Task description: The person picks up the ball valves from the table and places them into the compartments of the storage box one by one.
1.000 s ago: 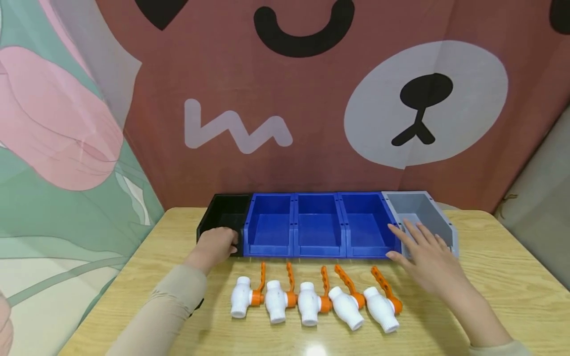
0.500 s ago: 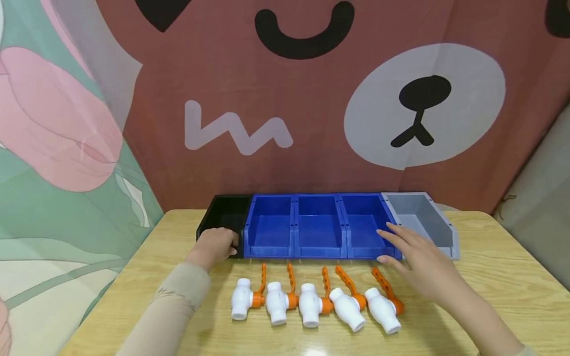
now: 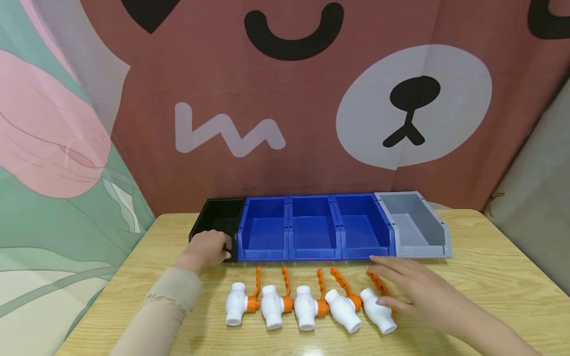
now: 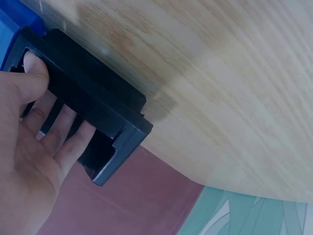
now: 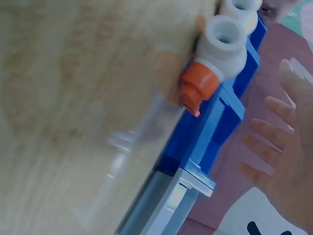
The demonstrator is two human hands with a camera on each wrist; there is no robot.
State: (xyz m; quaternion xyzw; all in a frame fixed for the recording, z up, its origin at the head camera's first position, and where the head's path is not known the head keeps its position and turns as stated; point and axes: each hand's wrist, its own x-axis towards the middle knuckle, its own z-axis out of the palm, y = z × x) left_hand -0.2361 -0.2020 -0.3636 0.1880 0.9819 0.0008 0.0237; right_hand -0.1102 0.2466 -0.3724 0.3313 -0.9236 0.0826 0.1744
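The left hand (image 3: 206, 248) grips a black bin (image 4: 105, 105) by its front edge. Nearest the right hand (image 3: 414, 287), a white valve (image 3: 377, 311) (orange-handled) lies slanted, rightmost of five.

Your black bin (image 3: 222, 215) and white valves (image 3: 305, 307) look like smooth plastic, your table (image 3: 481, 267) shiny wood, your sleeve (image 3: 156, 311) cloth.

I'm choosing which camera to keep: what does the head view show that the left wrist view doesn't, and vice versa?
Only the head view: five orange-handled white valves, the right hand and the gray bin.
Only the left wrist view: the palm side of the left hand.
Both: that hand at the black bin, a blue bin beside it, the wooden tabletop and brown backdrop.
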